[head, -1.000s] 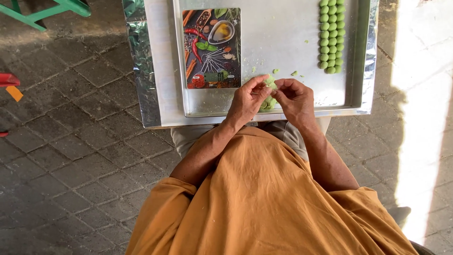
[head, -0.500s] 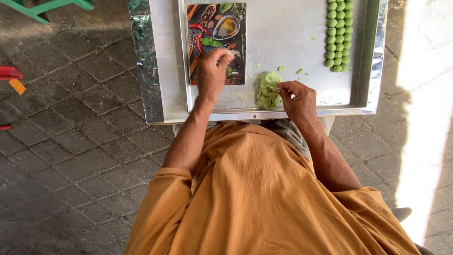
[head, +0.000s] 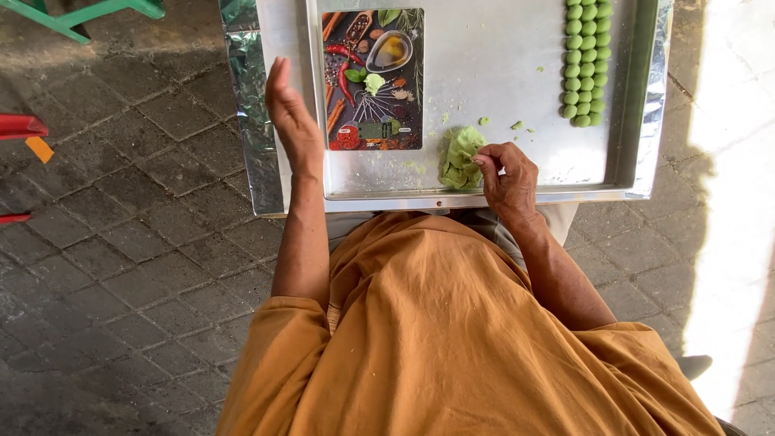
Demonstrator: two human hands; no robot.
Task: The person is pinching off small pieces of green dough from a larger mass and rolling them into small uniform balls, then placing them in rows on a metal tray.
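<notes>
My right hand [head: 504, 173] rests at the near edge of a metal tray [head: 630, 97], its fingertips pinching a lump of green dough [head: 458, 152]. My left hand [head: 291, 113] is raised with the palm flat and fingers apart, holding nothing, just left of a flat kitchen scale [head: 373, 77] printed with a picture of spices. A small piece of green dough [head: 374, 82] lies on the scale. Several small green dough balls [head: 585, 60] are lined up in rows at the tray's far right. A few green crumbs lie near the lump.
The tray sits on crinkled foil [head: 242, 81] over my lap, which is covered by an orange garment [head: 452, 339]. Grey paving stones [head: 121, 242] surround me. A green frame [head: 81, 16] and a red object [head: 20, 125] lie at the left; bright sunlight falls at the right.
Both hands were together on the dough lump. My left hand then reached onto the scale, left a small green piece there, and has drawn back to the left, open. My right hand stayed at the lump.
</notes>
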